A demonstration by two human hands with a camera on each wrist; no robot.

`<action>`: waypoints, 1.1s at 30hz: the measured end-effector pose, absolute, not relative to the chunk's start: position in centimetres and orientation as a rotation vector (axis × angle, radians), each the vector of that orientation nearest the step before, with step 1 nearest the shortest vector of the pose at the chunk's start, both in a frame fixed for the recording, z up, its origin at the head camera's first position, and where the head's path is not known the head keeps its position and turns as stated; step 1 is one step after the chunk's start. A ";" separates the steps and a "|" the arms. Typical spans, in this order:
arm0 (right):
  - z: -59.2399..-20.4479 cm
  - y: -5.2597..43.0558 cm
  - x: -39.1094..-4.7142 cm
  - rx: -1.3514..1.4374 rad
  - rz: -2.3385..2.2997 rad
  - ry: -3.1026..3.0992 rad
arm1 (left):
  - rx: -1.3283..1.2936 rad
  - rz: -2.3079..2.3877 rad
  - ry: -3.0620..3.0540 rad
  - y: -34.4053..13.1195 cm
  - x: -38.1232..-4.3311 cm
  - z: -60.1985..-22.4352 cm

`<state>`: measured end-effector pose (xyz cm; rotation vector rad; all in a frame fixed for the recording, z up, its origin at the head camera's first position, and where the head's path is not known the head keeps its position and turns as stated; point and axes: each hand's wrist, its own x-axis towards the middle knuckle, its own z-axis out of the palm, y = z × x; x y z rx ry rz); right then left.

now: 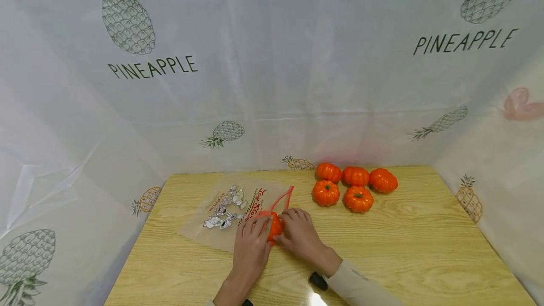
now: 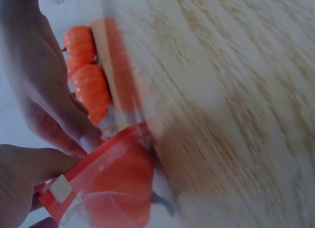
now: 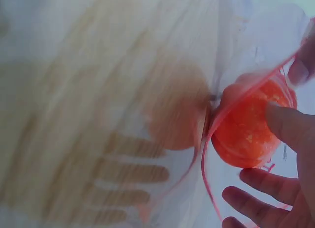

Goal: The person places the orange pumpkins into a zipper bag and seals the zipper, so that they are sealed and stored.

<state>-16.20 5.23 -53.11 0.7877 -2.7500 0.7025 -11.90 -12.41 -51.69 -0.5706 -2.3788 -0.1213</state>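
Observation:
A see-through zip bag (image 1: 221,211) with cartoon print and a red zip edge lies on the table, its mouth to the right. One orange toy pumpkin (image 1: 275,227) sits inside that mouth, between both hands. My left hand (image 1: 251,244) pinches the red edge near a white slider (image 2: 60,188). From the right, my right hand (image 1: 301,235) touches the pumpkin with its thumb (image 3: 288,124). Its other fingers (image 3: 256,206) stay extended and spread beside the pumpkin. In the left wrist view the pumpkin's green stem (image 2: 162,202) points toward the tabletop.
Several more orange pumpkins (image 1: 357,176) stand in two rows at the table's back, right of the bag. The wood-grain table (image 1: 408,240) meets a white pineapple-print sheet (image 1: 276,84) at the back and sides.

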 end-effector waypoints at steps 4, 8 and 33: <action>-53.4 4.3 -16.2 0.822 0.673 -2.746 | -0.564 -0.096 -2.381 -12.4 -11.9 -51.8; -53.6 3.9 -16.1 0.848 0.648 -2.751 | -0.564 -0.100 -2.388 -12.4 -11.9 -52.0; -52.0 15.7 -16.5 0.496 0.672 -2.540 | -0.541 -0.268 -2.391 -12.9 -12.4 -51.9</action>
